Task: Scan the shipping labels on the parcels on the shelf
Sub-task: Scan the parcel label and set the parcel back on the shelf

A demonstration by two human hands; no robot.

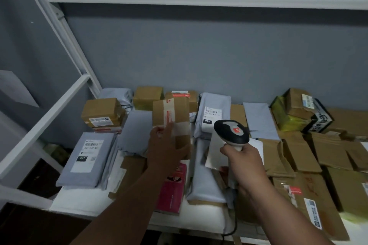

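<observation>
Cardboard box [171, 123] stood tilted in the left hand [167, 151], fingers curled behind it; right hand [244, 162] gripped the scanner [232, 132].

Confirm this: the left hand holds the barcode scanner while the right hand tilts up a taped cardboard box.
Not right: the hands are swapped. The head view shows the right hand gripping the barcode scanner, while the left hand tilts up the taped cardboard box.

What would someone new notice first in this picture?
Probably the scanner at centre right, gripped in the right hand and aimed at the shelf. Just left of it, the left hand holds up a taped box above the pile. Next comes the grey mailer at the left, its label marked 231.
</observation>
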